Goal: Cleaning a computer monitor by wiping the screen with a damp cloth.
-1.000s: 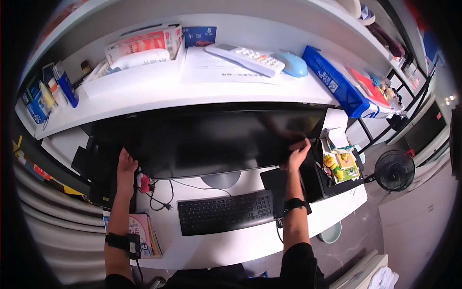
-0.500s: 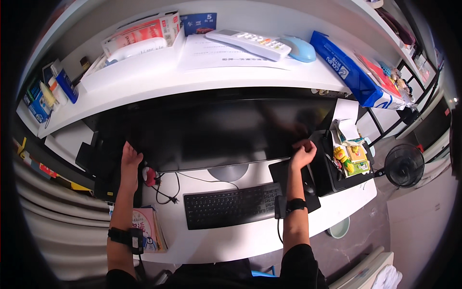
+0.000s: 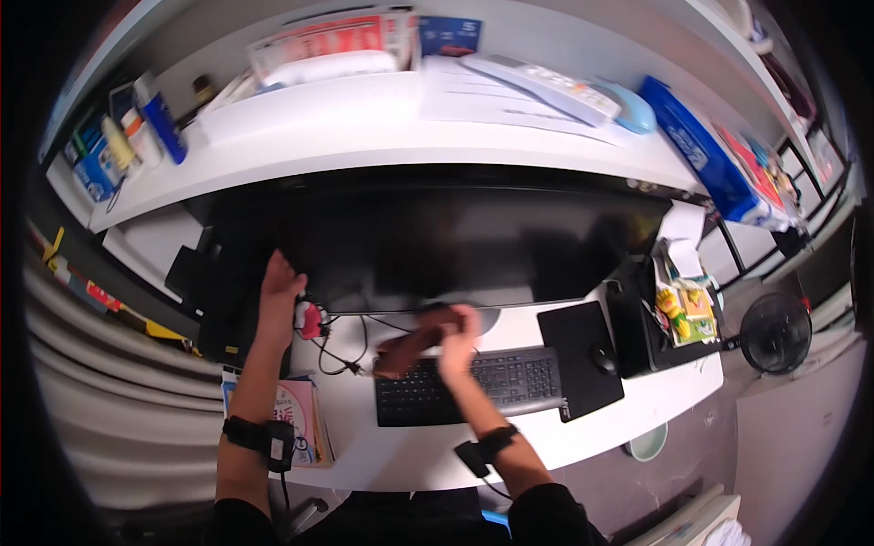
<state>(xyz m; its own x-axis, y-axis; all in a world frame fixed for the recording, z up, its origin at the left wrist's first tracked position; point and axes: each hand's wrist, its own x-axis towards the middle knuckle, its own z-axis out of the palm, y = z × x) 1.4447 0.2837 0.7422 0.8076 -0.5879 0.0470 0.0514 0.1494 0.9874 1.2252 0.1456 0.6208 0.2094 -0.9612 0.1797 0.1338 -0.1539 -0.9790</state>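
Note:
A wide black monitor (image 3: pixel 401 246) stands on the white desk. My left hand (image 3: pixel 280 278) is at its left edge, fingers closed round the side. My right hand (image 3: pixel 458 341) is below the monitor, over the black keyboard (image 3: pixel 519 378), closed on a brown cloth (image 3: pixel 405 353) that hangs to the left of it. Motion blurs the cloth and my fingers. The cloth covers part of the monitor's round stand (image 3: pixel 487 318) and of the keyboard's top edge. A black strap with a small box is on each forearm.
A black mouse (image 3: pixel 603 358) lies on a dark mouse pad (image 3: pixel 574 341). Cables (image 3: pixel 350 364) and a red-and-white object (image 3: pixel 310 320) are beside my left wrist. Books (image 3: pixel 305 409) lie under my left forearm. Above, a white shelf (image 3: pixel 364 155) holds a remote control (image 3: pixel 546 86). A black fan (image 3: pixel 776 333) is at right.
My right hand has moved left and down from the monitor's lower right corner, bringing the brown cloth into plain view. My left hand stays at the left edge. The whole view has shifted.

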